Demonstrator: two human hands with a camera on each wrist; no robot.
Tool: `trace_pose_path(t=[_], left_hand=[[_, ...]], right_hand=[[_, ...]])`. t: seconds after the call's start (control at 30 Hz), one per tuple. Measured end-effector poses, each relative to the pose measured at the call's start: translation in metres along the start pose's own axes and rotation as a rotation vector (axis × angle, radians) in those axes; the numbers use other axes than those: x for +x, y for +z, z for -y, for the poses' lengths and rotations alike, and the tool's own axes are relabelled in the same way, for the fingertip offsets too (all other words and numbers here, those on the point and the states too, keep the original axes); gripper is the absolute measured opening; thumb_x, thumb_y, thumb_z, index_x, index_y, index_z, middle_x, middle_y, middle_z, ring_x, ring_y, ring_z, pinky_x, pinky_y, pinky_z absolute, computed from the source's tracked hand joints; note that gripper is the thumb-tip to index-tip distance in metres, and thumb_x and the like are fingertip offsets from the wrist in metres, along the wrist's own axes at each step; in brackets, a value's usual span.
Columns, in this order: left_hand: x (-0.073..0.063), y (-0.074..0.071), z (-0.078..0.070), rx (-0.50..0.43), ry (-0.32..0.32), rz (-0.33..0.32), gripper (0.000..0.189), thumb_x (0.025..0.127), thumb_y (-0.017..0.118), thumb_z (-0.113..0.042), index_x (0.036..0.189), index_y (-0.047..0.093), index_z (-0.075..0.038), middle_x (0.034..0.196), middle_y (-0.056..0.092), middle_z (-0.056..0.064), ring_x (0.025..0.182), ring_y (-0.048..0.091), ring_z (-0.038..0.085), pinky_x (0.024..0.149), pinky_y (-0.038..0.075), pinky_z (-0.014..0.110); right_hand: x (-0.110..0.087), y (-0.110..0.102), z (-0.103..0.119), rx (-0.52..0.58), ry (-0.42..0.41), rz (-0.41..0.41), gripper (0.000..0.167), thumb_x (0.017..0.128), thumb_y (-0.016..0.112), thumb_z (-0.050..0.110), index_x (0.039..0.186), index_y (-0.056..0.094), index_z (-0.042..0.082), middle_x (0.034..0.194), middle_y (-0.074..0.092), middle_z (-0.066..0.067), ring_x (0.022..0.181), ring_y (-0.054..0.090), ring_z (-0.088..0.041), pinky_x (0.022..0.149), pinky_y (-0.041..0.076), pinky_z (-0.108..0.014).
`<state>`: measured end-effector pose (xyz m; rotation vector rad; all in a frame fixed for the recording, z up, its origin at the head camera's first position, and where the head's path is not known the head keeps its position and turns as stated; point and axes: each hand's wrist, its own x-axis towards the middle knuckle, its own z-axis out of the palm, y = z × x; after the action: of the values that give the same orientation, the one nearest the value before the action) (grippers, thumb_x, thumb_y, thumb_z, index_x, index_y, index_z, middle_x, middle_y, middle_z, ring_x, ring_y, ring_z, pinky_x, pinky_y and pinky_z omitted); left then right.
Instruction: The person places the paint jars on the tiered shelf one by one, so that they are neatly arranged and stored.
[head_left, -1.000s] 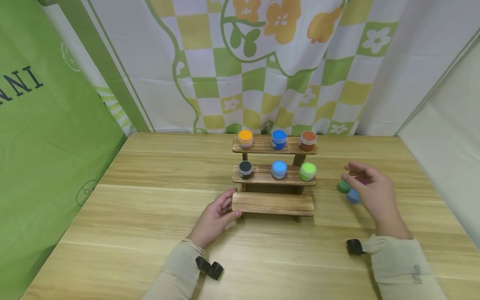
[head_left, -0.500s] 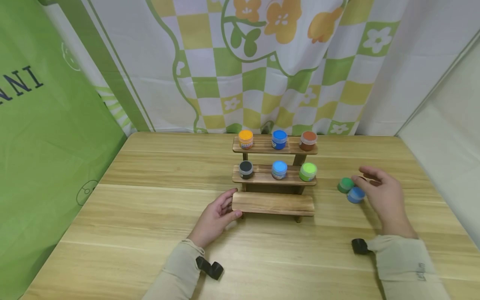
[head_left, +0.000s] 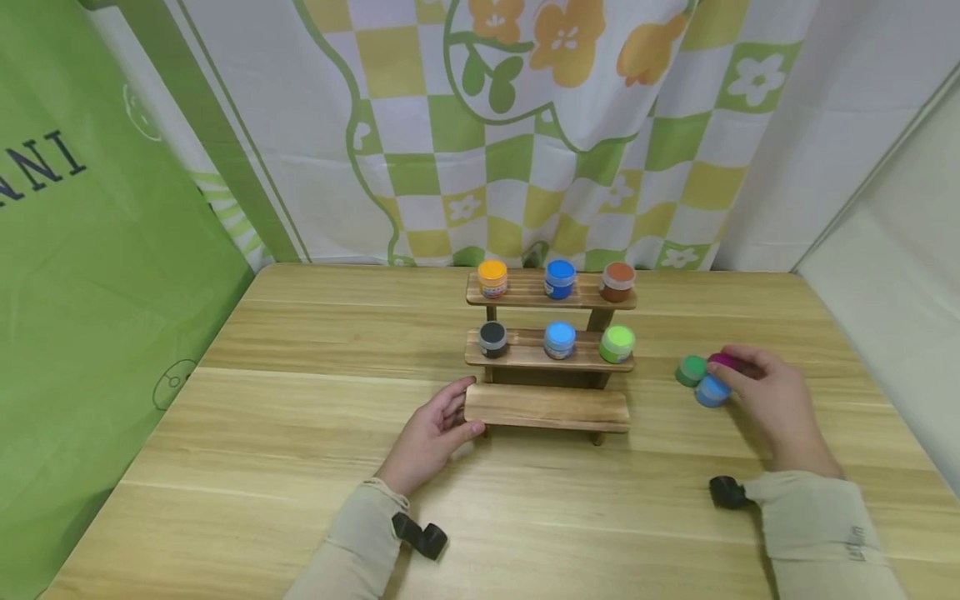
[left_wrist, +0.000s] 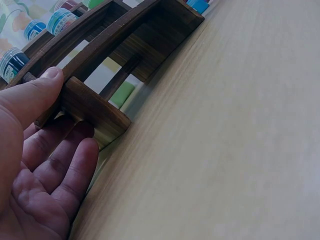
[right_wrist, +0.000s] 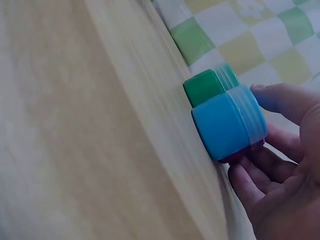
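My left hand [head_left: 427,433] holds the left end of a three-step wooden stand [head_left: 547,407], thumb at the front edge of the lowest step. In the left wrist view the thumb lies against the wood and the fingers curl near its end panel. My right hand [head_left: 772,400] is at a magenta paint jar [head_left: 723,362] on the table, thumb and fingers around it. A blue jar [right_wrist: 225,122] and a green jar [right_wrist: 205,87] stand close against it. In the right wrist view the blue jar hides most of the magenta one.
On the top step stand orange [head_left: 492,279], dark blue [head_left: 559,279] and brown [head_left: 618,282] jars. The middle step bears black [head_left: 492,340], light blue [head_left: 559,340] and lime green [head_left: 617,343] jars. A patterned curtain [head_left: 525,183] hangs behind the table [head_left: 300,375].
My right hand has shifted right and lowered around the magenta jar, whose lid shows again between thumb and fingers. The left hand and the stand have stayed in place.
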<state>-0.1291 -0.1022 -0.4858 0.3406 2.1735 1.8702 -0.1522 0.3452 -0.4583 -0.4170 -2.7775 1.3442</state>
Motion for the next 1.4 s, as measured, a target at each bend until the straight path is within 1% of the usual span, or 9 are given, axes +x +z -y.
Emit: trace_pose_path(t=[0.1,0.23,0.5,0.63,0.73,0.9,1.03,1.17,1.4], left_hand=[[0.0,0.0,-0.001,0.001,-0.002,-0.001,0.068,0.094,0.072,-0.015,0.153,0.04,-0.012,0.149,0.051,0.015,0.13,0.055,0.029,0.106,0.048,0.033],[0.0,0.0,-0.001,-0.003,-0.008,-0.003,0.068,0.094,0.072,-0.014,0.153,0.04,-0.013,0.148,0.051,0.015,0.13,0.055,0.029,0.106,0.048,0.033],[0.0,0.0,0.001,-0.006,-0.012,-0.006,0.068,0.093,0.072,-0.016,0.153,0.041,-0.014,0.148,0.051,0.015,0.131,0.054,0.028,0.107,0.047,0.034],[0.001,0.0,0.001,-0.007,-0.015,-0.006,0.068,0.093,0.073,-0.016,0.153,0.041,-0.014,0.148,0.051,0.014,0.131,0.054,0.028,0.107,0.047,0.035],[0.001,-0.001,0.002,-0.003,-0.016,-0.005,0.068,0.093,0.073,-0.017,0.153,0.041,-0.015,0.149,0.05,0.014,0.132,0.053,0.028,0.108,0.046,0.035],[0.001,-0.001,0.002,0.004,-0.01,-0.001,0.068,0.093,0.073,-0.018,0.153,0.041,-0.014,0.149,0.05,0.014,0.133,0.052,0.028,0.109,0.045,0.036],[0.001,-0.001,0.003,0.004,-0.005,0.002,0.069,0.093,0.073,-0.019,0.153,0.04,-0.013,0.149,0.05,0.014,0.132,0.053,0.028,0.108,0.046,0.035],[0.001,-0.001,0.003,0.008,-0.004,0.002,0.069,0.093,0.073,-0.019,0.154,0.04,-0.013,0.149,0.051,0.014,0.132,0.054,0.027,0.108,0.047,0.034],[0.001,-0.001,0.003,0.014,-0.001,0.0,0.069,0.094,0.073,-0.019,0.153,0.04,-0.013,0.148,0.051,0.015,0.131,0.054,0.028,0.108,0.047,0.034]], right_hand=[[0.001,0.0,-0.002,0.033,0.018,0.011,0.074,0.096,0.062,0.053,0.147,0.048,0.002,0.135,0.056,-0.018,0.101,0.049,-0.002,0.079,0.042,-0.014],[0.002,0.001,-0.005,0.084,0.037,0.012,0.074,0.096,0.064,0.05,0.148,0.046,0.001,0.13,0.057,-0.012,0.097,0.05,0.001,0.074,0.044,-0.007],[0.002,0.003,-0.007,0.155,0.057,-0.006,0.074,0.094,0.068,0.047,0.146,0.047,-0.001,0.119,0.058,-0.001,0.096,0.052,0.0,0.074,0.049,-0.007],[0.002,0.004,-0.009,0.241,0.078,-0.023,0.069,0.092,0.072,0.042,0.144,0.05,0.001,0.11,0.057,0.008,0.095,0.054,-0.001,0.076,0.053,-0.009],[0.002,0.004,-0.009,0.28,0.103,-0.044,0.068,0.09,0.074,0.041,0.142,0.052,0.003,0.108,0.057,0.009,0.095,0.055,-0.002,0.076,0.054,-0.01],[0.001,0.0,-0.004,0.206,0.104,-0.085,0.076,0.09,0.071,0.05,0.144,0.05,0.001,0.11,0.058,0.007,0.095,0.054,-0.001,0.075,0.052,-0.007],[0.0,-0.006,0.002,0.15,0.093,-0.099,0.078,0.09,0.07,0.052,0.145,0.049,0.001,0.106,0.057,0.013,0.095,0.051,0.001,0.075,0.046,-0.005],[-0.002,-0.011,0.009,0.076,0.049,-0.122,0.074,0.091,0.069,0.053,0.143,0.052,0.002,0.1,0.056,0.02,0.092,0.049,0.004,0.073,0.042,-0.007],[-0.009,-0.016,0.028,0.051,0.023,-0.148,0.075,0.089,0.07,0.056,0.14,0.056,0.004,0.101,0.058,0.02,0.091,0.051,0.005,0.068,0.047,-0.008]])
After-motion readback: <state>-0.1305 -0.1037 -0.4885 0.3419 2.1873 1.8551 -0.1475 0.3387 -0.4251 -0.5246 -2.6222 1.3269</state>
